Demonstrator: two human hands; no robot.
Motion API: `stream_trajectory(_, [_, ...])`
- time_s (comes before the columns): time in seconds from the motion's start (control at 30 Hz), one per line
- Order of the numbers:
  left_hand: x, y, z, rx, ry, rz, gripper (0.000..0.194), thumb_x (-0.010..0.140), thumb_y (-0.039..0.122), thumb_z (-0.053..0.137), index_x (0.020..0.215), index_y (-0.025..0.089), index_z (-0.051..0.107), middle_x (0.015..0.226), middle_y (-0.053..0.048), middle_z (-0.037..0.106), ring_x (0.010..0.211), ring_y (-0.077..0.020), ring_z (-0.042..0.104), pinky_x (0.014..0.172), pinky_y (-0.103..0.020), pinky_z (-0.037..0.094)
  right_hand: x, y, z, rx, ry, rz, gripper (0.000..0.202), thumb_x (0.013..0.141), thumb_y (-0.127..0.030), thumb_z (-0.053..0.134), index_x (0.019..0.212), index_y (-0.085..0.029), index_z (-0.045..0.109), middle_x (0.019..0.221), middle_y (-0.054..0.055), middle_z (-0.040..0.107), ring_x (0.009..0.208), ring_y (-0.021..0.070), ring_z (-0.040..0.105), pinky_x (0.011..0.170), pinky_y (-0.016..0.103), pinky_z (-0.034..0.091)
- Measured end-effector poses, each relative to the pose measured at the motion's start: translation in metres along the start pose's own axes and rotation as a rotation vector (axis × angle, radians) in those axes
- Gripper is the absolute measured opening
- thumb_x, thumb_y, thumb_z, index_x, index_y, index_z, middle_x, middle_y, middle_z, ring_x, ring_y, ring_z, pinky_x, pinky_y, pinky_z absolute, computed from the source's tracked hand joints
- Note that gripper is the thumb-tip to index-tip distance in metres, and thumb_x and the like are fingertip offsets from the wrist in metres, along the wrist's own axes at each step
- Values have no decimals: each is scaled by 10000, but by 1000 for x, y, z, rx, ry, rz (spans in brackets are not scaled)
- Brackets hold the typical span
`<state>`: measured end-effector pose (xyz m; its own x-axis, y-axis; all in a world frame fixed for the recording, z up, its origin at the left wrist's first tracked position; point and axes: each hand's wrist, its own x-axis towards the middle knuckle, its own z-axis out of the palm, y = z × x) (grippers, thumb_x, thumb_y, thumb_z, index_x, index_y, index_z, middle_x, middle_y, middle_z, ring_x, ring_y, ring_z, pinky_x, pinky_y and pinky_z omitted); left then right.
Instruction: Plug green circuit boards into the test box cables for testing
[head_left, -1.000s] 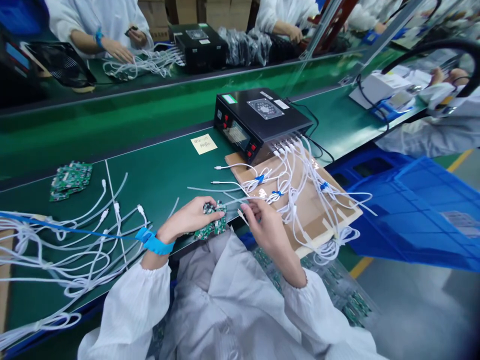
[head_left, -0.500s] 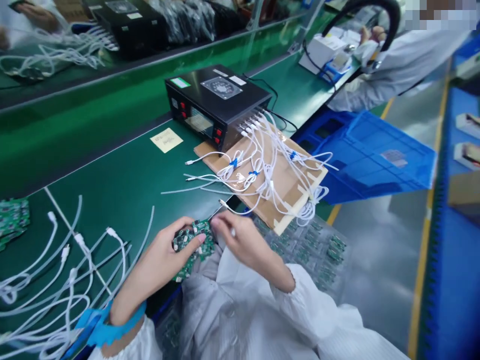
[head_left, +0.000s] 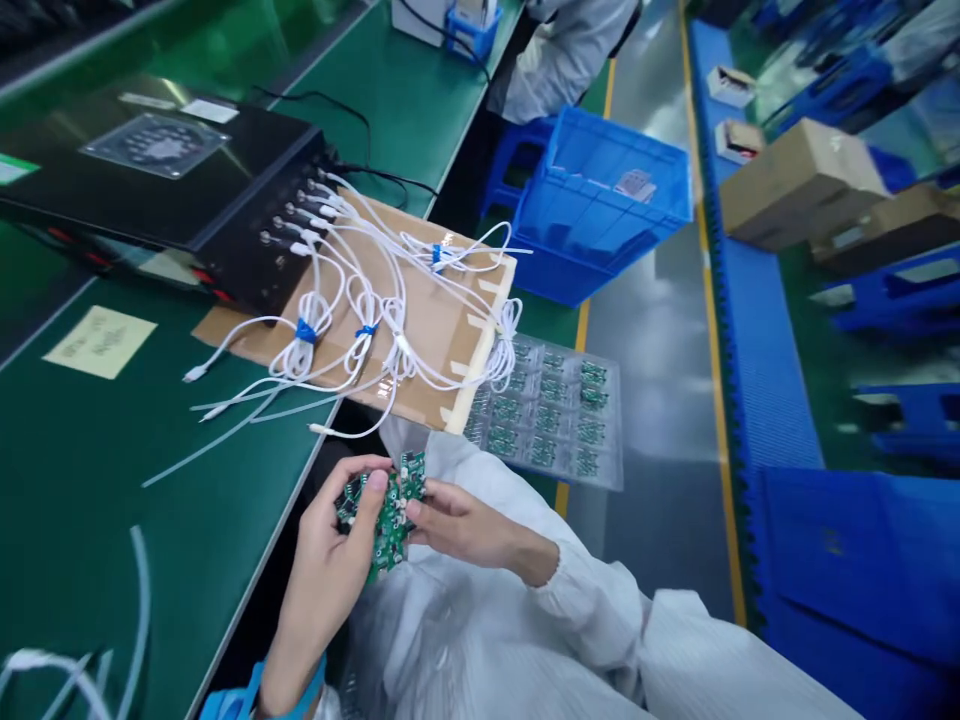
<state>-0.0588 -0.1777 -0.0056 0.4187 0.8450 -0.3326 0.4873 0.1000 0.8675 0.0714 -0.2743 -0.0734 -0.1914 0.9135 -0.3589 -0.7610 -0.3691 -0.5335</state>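
Above my lap, off the front edge of the bench, I hold green circuit boards (head_left: pixel 386 525) between both hands. My left hand (head_left: pixel 341 540) is closed round them, its thumb pressed on top. At their right side, my right hand (head_left: pixel 465 525) pinches a board's edge between thumb and fingers. Whether the boards are one joined panel or several pieces, I cannot make out. Just beyond my hands, white cables (head_left: pixel 360 330) tied with blue bands lie on a cardboard sheet (head_left: pixel 427 390). They run from a black box (head_left: pixel 172 200) with a fan grille.
A clear tray (head_left: pixel 607 440) of small green boards sits low on the right, past the cardboard. Behind it stands a blue crate (head_left: pixel 607 210). A yellow note (head_left: pixel 101 340) lies on the green bench (head_left: pixel 60 470). Another person's sleeve (head_left: pixel 562 60) shows at the top.
My view has swung right, so the black box and cables sit further left. My right hand has come from the boards' upper right corner to their right side and now grips there.
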Motion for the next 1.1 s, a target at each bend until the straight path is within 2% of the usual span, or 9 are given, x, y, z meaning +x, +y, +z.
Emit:
stream_trajectory(0.13, [4,3,8,20,40,40,440,913,630,619,1026,217,720,1052,-56,730,862,-189,673,713,-240,542,-3,-16,-8,-24,64,-58,599,776,-534,863,1239,-227,637,1199,50,687,1056,152,651,976,320,528])
stream_trajectory(0.3, [-3,11,18,2,148,-5,417,941,620,585,1018,224,690,1007,-47,713,866,-193,660,726,-249,546,-9,-34,-17,-40,-68,2,506,797,-498,862,1160,-195,681,1097,47,721,1001,160,678,999,354,526])
stream_trajectory(0.37, [-5,14,22,-12,99,-17,411,957,611,566,1047,224,672,1020,-50,707,871,-190,666,735,-252,552,-9,-35,-18,-38,-77,37,458,768,-468,890,1061,-184,681,1009,25,711,955,150,676,960,340,535])
stream_trajectory(0.47, [-8,15,26,-26,-39,-17,404,981,582,546,1154,229,640,1148,-68,694,939,-192,685,787,-261,566,-7,-29,-19,-43,-29,48,427,722,-376,934,931,-176,619,970,-1,668,935,132,661,933,320,542])
stream_trajectory(0.63, [-11,15,29,37,-113,-7,344,991,510,570,1212,251,618,1269,-80,656,1026,-195,690,813,-256,581,-8,-25,-24,17,2,33,593,645,-273,977,1016,-229,517,985,-36,629,855,108,656,802,270,568])
stream_trajectory(0.77, [-13,13,31,140,-193,180,222,994,388,592,1167,265,656,1187,-55,690,1049,-197,694,899,-273,571,-15,-35,-30,-15,-153,57,648,668,-361,955,1171,-225,571,995,-31,637,836,100,649,793,252,568])
stream_trajectory(0.87, [-11,6,32,192,-221,319,192,978,322,610,1157,290,672,1195,-37,690,1084,-208,677,964,-302,551,-15,-35,-36,-110,-253,134,569,638,-482,934,1030,-187,647,895,-36,656,837,106,637,797,233,562])
stream_trajectory(1.0, [-2,-12,33,325,-267,535,302,953,330,623,1252,324,668,1227,-39,699,1215,-271,608,983,-366,557,-11,-14,-53,-176,-286,203,471,633,-588,888,798,-184,711,777,-61,683,728,74,599,689,161,530])
stream_trajectory(1.1, [3,-22,25,380,-298,605,423,945,382,628,1366,341,621,1310,-38,682,1253,-283,599,994,-385,568,-16,1,-75,-168,-215,205,466,647,-610,883,807,-191,755,792,-59,726,730,88,635,701,174,543])
